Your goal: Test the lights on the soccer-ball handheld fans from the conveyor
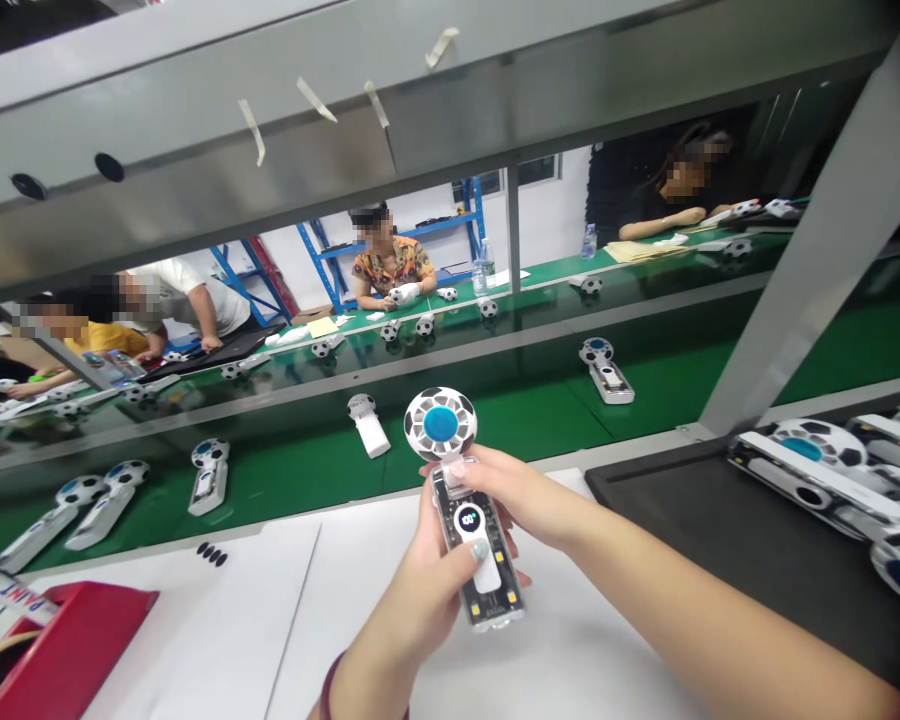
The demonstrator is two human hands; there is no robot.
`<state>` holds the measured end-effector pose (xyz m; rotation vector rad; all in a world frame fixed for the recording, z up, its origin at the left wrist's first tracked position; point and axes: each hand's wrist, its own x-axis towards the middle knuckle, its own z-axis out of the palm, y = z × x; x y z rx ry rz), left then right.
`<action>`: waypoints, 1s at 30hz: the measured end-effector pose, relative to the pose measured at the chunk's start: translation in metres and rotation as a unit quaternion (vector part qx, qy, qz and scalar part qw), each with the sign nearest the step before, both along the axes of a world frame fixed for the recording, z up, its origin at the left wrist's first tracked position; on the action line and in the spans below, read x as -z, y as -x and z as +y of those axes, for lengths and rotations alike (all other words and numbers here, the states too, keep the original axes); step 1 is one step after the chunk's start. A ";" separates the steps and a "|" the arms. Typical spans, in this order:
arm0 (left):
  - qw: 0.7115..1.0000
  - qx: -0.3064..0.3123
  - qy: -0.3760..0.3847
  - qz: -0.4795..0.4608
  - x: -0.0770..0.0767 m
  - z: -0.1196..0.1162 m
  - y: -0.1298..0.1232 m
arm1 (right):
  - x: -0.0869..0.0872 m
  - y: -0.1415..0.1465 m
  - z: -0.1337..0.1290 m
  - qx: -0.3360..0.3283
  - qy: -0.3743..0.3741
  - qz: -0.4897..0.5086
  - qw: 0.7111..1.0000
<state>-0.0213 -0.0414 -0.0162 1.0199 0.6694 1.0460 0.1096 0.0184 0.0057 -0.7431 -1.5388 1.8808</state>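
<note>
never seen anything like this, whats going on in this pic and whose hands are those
This picture comes from a camera worn on a person's head, looking down at their own bare hands. The left hand wraps the clear body of a handheld fan, its thumb on the front, and the right hand grips just below the round football-patterned head. Both are above a white sheet. To the right, a black tray holds more of these fans, and others lie on a green belt. Another person sits across the belt.
</note>
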 end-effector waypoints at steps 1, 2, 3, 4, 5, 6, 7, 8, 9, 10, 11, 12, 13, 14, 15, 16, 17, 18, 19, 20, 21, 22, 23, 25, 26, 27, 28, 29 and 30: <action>1.000 0.004 -0.007 0.001 0.000 0.000 0.001 | 0.000 0.000 0.000 -0.002 0.004 0.007 1.000; 1.000 0.007 -0.015 0.003 0.001 0.000 0.002 | 0.001 0.000 0.000 -0.006 0.009 0.014 1.000; 1.000 0.013 -0.022 0.006 0.002 0.000 0.002 | 0.001 0.000 0.000 -0.011 0.016 0.020 1.000; 0.999 0.022 -0.028 0.013 0.003 0.000 0.003 | 0.002 -0.001 0.000 -0.020 0.023 0.024 0.999; 0.999 0.031 -0.035 0.023 0.004 0.000 0.004 | 0.002 -0.002 0.000 -0.031 0.032 0.029 0.999; 0.998 0.039 -0.038 0.033 0.006 -0.001 0.004 | 0.002 -0.003 0.000 -0.042 0.042 0.039 0.997; 0.997 0.046 -0.040 0.042 0.007 -0.002 0.004 | 0.003 -0.004 0.000 -0.050 0.053 0.058 0.996; 0.997 0.053 -0.039 0.048 0.008 -0.004 0.004 | 0.003 -0.006 0.001 -0.060 0.064 0.083 0.993; 0.996 0.061 -0.038 0.049 0.008 -0.005 0.004 | 0.003 -0.007 0.001 -0.070 0.072 0.113 0.988; 0.996 0.068 -0.033 0.047 0.008 -0.006 0.003 | 0.004 -0.008 0.001 -0.083 0.079 0.142 0.983; 0.996 0.075 -0.029 0.045 0.007 -0.008 0.003 | 0.004 -0.009 0.001 -0.096 0.084 0.165 0.978; 0.995 0.082 -0.023 0.045 0.005 -0.009 0.003 | 0.004 -0.009 0.001 -0.110 0.089 0.177 0.974; 0.995 0.087 -0.020 0.049 0.003 -0.010 0.003 | 0.004 -0.009 0.001 -0.120 0.092 0.182 0.972; 0.994 0.090 -0.019 0.054 0.001 -0.011 0.004 | 0.004 -0.009 0.000 -0.125 0.097 0.182 0.971; 0.994 0.092 -0.019 0.059 -0.001 -0.012 0.005 | 0.004 -0.009 -0.001 -0.123 0.101 0.180 0.971; 0.993 0.094 -0.022 0.063 -0.003 -0.012 0.006 | 0.005 -0.008 -0.001 -0.120 0.103 0.179 0.971; 0.993 0.097 -0.025 0.064 -0.004 -0.013 0.007 | 0.005 -0.007 -0.002 -0.118 0.105 0.180 0.971; 0.993 0.099 -0.025 0.065 -0.005 -0.012 0.008 | 0.005 -0.007 -0.003 -0.115 0.104 0.181 0.971; 0.992 0.102 -0.026 0.065 -0.005 -0.012 0.008 | 0.005 -0.006 -0.004 -0.113 0.103 0.182 0.971; 0.992 0.104 -0.024 0.066 -0.005 -0.012 0.009 | 0.005 -0.005 -0.004 -0.110 0.099 0.183 0.972; 0.992 0.104 -0.022 0.067 -0.005 -0.012 0.009 | 0.005 -0.005 -0.005 -0.105 0.097 0.185 0.972; 0.992 0.102 -0.022 0.070 -0.005 -0.011 0.009 | 0.005 -0.004 -0.004 -0.100 0.095 0.186 0.973; 0.992 0.096 -0.023 0.076 -0.006 -0.011 0.008 | 0.004 -0.004 -0.004 -0.097 0.095 0.186 0.973; 0.992 0.079 -0.028 0.099 -0.007 -0.012 0.008 | 0.003 -0.006 -0.003 -0.101 0.094 0.183 0.973; 0.990 0.071 -0.030 0.116 -0.009 -0.013 0.007 | 0.003 -0.007 -0.002 -0.108 0.092 0.178 0.974; 0.988 0.065 -0.034 0.135 -0.011 -0.014 0.007 | 0.001 -0.008 -0.002 -0.119 0.086 0.172 0.974; 0.986 0.061 -0.039 0.153 -0.013 -0.016 0.007 | 0.000 -0.010 -0.002 -0.129 0.078 0.164 0.975; 0.983 0.059 -0.043 0.168 -0.015 -0.017 0.007 | -0.002 -0.011 -0.003 -0.137 0.069 0.158 0.976; 0.981 0.059 -0.048 0.180 -0.016 -0.019 0.006 | -0.004 -0.013 -0.004 -0.143 0.060 0.152 0.976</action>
